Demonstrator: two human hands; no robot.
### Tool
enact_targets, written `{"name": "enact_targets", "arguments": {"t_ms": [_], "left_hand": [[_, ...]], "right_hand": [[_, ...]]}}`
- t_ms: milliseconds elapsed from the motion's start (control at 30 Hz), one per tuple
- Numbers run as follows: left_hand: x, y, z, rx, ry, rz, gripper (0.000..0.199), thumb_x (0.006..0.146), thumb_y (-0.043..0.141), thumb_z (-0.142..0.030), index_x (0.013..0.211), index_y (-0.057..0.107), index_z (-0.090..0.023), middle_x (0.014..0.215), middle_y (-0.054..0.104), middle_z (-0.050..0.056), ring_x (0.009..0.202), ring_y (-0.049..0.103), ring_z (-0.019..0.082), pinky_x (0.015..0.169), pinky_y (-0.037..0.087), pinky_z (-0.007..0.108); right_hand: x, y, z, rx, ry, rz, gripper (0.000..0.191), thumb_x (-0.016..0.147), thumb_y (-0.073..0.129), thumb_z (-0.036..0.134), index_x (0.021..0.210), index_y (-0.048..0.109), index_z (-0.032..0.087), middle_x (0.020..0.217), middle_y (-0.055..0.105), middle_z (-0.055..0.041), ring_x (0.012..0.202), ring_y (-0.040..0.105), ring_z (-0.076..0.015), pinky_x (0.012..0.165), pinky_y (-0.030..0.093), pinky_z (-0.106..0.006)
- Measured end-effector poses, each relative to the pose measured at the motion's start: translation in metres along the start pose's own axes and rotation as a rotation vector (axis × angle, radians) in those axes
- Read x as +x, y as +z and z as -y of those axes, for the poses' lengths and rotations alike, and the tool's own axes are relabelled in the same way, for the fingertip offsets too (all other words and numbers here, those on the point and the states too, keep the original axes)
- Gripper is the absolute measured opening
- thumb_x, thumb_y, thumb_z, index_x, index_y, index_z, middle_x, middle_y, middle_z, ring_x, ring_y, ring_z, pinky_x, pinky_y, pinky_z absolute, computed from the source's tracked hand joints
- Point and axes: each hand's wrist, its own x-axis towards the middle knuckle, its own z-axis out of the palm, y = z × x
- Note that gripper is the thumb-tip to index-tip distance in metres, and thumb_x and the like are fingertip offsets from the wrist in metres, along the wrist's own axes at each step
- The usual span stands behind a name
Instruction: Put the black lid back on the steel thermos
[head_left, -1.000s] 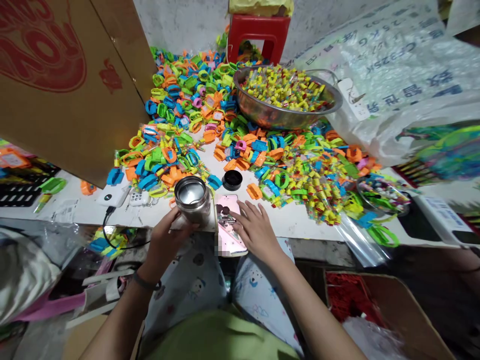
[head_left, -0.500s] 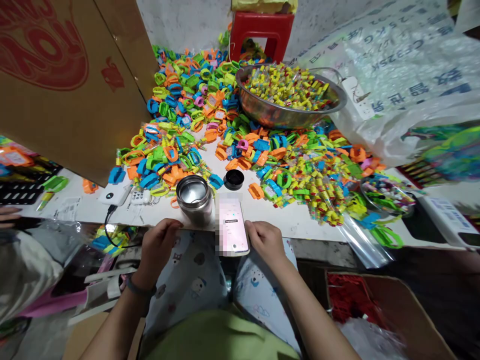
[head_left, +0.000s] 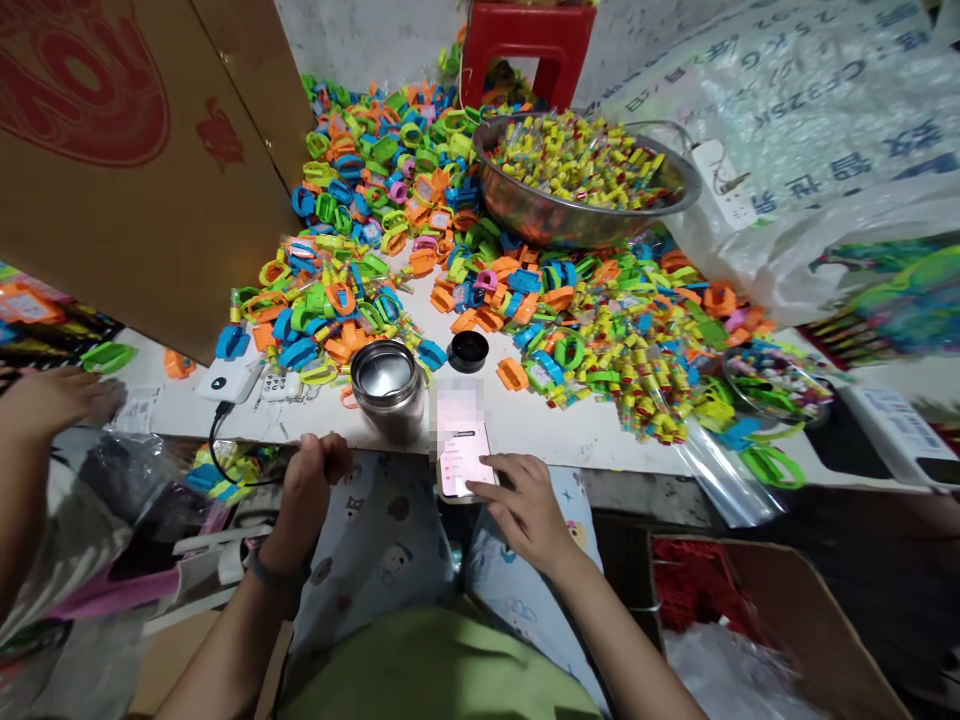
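Fingertips of the right hand (head_left: pixel 529 505) lie spread on the lower edge of a smartphone (head_left: pixel 461 445), the thumb reaching across its lit screen, so the hand touches the phone rather than clasping it; the phone lies flat at the near edge of the white table (head_left: pixel 555 435), its lower end overhanging the rim. At 9 o'clock from the phone the left hand (head_left: pixel 311 490) is loosely curled with nothing in it, its knuckles near the table edge just below a stainless steel cup (head_left: pixel 388 388), which stands upright and open-topped, just beside the phone's left side. At 12 o'clock from the phone sits a round black lid (head_left: pixel 468 351), apart from the cup. At 9 o'clock from the cup lies a white power bank (head_left: pixel 229 380) with a black cable (head_left: pixel 217 450) hanging over the table edge. From 10 to 2 o'clock a heap of colourful plastic toy rings (head_left: pixel 360 240) in green, orange, blue and yellow covers the table, and at 1 o'clock among them stands a large steel basin (head_left: pixel 525 215) filled with small yellow pieces. Behind it at 12 o'clock is a red plastic stool (head_left: pixel 531 45). A tall cardboard box (head_left: pixel 135 160) stands at 10 o'clock. Far off at 9 o'clock another person's hand (head_left: pixel 52 400) rests on the table edge. At 4 o'clock, below the table, an open cardboard carton (head_left: pixel 817 620) holds red material.
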Motion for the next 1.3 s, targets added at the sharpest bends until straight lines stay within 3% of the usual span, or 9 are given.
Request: {"name": "enact_targets", "arguments": {"t_ms": [133, 233, 400, 533, 700, 800, 1000, 1133, 1300], "left_hand": [[0.003, 0.002, -0.002, -0.061, 0.065, 0.017, 0.063, 0.09, 0.028, -0.07, 0.064, 0.053, -0.018, 0.055, 0.043, -0.001, 0.054, 0.04, 0.013, 0.054, 0.032, 0.028], [-0.001, 0.006, -0.004, -0.004, 0.085, 0.12, 0.056, 0.091, 0.036, -0.065, 0.067, 0.054, -0.018, 0.059, 0.046, -0.001, 0.059, 0.044, 0.013, 0.06, 0.036, 0.027], [-0.016, 0.023, 0.001, 0.124, -0.084, 0.315, 0.047, 0.091, 0.044, -0.057, 0.071, 0.056, -0.016, 0.057, 0.049, -0.001, 0.055, 0.046, 0.012, 0.055, 0.033, 0.025], [-0.025, 0.041, 0.008, 0.15, -0.131, 0.482, 0.047, 0.094, 0.039, -0.056, 0.076, 0.057, -0.016, 0.062, 0.05, -0.001, 0.06, 0.048, 0.013, 0.058, 0.034, 0.026], [-0.028, 0.053, 0.008, 0.288, -0.107, 0.594, 0.043, 0.096, 0.036, -0.053, 0.084, 0.057, -0.018, 0.074, 0.055, 0.0, 0.071, 0.05, 0.015, 0.064, 0.035, 0.027], [-0.027, 0.056, 0.005, 0.287, -0.11, 0.561, 0.04, 0.096, 0.036, -0.052, 0.089, 0.058, -0.019, 0.081, 0.06, 0.001, 0.075, 0.054, 0.016, 0.067, 0.038, 0.028], [-0.02, 0.059, 0.009, 0.229, -0.12, 0.514, 0.038, 0.097, 0.038, -0.047, 0.108, 0.062, -0.02, 0.105, 0.068, 0.007, 0.096, 0.06, 0.021, 0.085, 0.045, 0.033], [-0.021, 0.061, 0.012, 0.096, -0.084, 0.588, 0.038, 0.097, 0.041, -0.045, 0.117, 0.061, -0.021, 0.122, 0.064, 0.009, 0.114, 0.057, 0.023, 0.098, 0.043, 0.035], [-0.026, 0.061, -0.004, -0.205, -0.076, 0.685, 0.04, 0.093, 0.05, -0.048, 0.12, 0.062, -0.021, 0.125, 0.065, 0.009, 0.115, 0.058, 0.024, 0.099, 0.045, 0.036]], "right_hand": [[-0.003, -0.001, 0.0, 0.001, 0.016, 0.003, 0.03, 0.099, 0.041, 0.033, 0.112, 0.067, 0.028, 0.124, 0.059, -0.0077, 0.11, 0.052, -0.0257, 0.09, 0.037, -0.044], [-0.003, 0.0, 0.001, 0.065, 0.093, -0.067, 0.026, 0.098, 0.042, 0.029, 0.112, 0.063, 0.024, 0.115, 0.06, -0.0089, 0.108, 0.053, -0.024, 0.09, 0.039, -0.042], [-0.009, 0.006, 0.005, 0.26, 0.451, -0.223, 0.017, 0.096, 0.048, 0.034, 0.087, 0.056, 0.021, 0.084, 0.059, -0.0034, 0.081, 0.057, -0.0183, 0.074, 0.044, -0.032], [-0.016, 0.02, 0.01, 0.705, 0.883, -0.256, 0.035, 0.089, 0.054, 0.057, 0.089, 0.052, 0.022, 0.068, 0.058, 0.0023, 0.061, 0.057, -0.0159, 0.063, 0.046, -0.03], [-0.01, 0.032, 0.022, 1.436, 1.211, -0.261, 0.048, 0.077, 0.071, 0.054, 0.109, 0.061, 0.019, 0.105, 0.072, -0.0064, 0.089, 0.069, -0.0197, 0.083, 0.053, -0.033], [0.0, 0.032, 0.026, 1.679, 1.215, -0.281, 0.042, 0.077, 0.075, 0.04, 0.111, 0.064, 0.018, 0.115, 0.071, -0.0076, 0.102, 0.068, -0.0208, 0.095, 0.05, -0.035], [0.0, 0.032, 0.027, 1.688, 1.105, -0.297, 0.039, 0.079, 0.075, 0.036, 0.112, 0.067, 0.018, 0.12, 0.07, -0.0086, 0.107, 0.066, -0.0215, 0.098, 0.048, -0.035], [-0.01, 0.023, 0.038, 1.672, 1.067, -0.267, 0.04, 0.081, 0.073, 0.04, 0.116, 0.066, 0.021, 0.123, 0.068, -0.0094, 0.109, 0.065, -0.0222, 0.097, 0.048, -0.036], [-0.023, -0.001, 0.067, 1.641, 1.085, -0.209, 0.042, 0.083, 0.069, 0.045, 0.118, 0.064, 0.023, 0.123, 0.067, -0.0099, 0.108, 0.064, -0.0239, 0.094, 0.049, -0.038]]}}
